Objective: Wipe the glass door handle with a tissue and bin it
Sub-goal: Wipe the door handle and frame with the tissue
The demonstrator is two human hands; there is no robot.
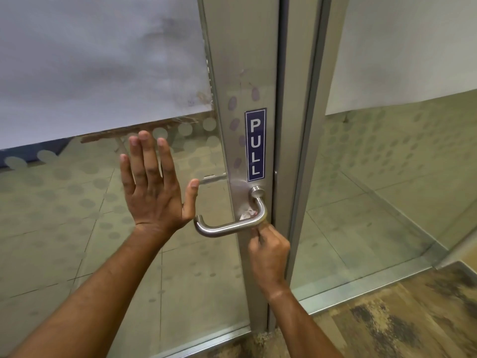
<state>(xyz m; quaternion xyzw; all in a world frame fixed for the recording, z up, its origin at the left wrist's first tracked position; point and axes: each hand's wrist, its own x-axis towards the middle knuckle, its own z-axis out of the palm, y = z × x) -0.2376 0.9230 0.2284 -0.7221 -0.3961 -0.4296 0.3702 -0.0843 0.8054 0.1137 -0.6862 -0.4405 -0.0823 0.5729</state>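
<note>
Head view looks down at a steel door handle [229, 227] fixed to the metal frame [240, 60] of a glass door [77, 202]. Just below the handle's bend, the right hand [268, 254] is raised with its fingers curled tight; they pinch a small white tissue [246, 214], whose crumpled end shows behind the handle, against the frame, touching the inner side of the bend. Left of the handle, the left hand [152, 187] is held up flat with fingers straight and spread, palm toward the glass; whether it touches the pane cannot be told. Its thumb [192, 195] points toward the handle's free end without reaching it. Directly above the handle's mount sits a blue sign [255, 145] reading PULL. Smudged fingerprints [233, 125] mark the frame left of the sign. Below and right of the handle lies a worn wooden floor [400, 319].
</note>
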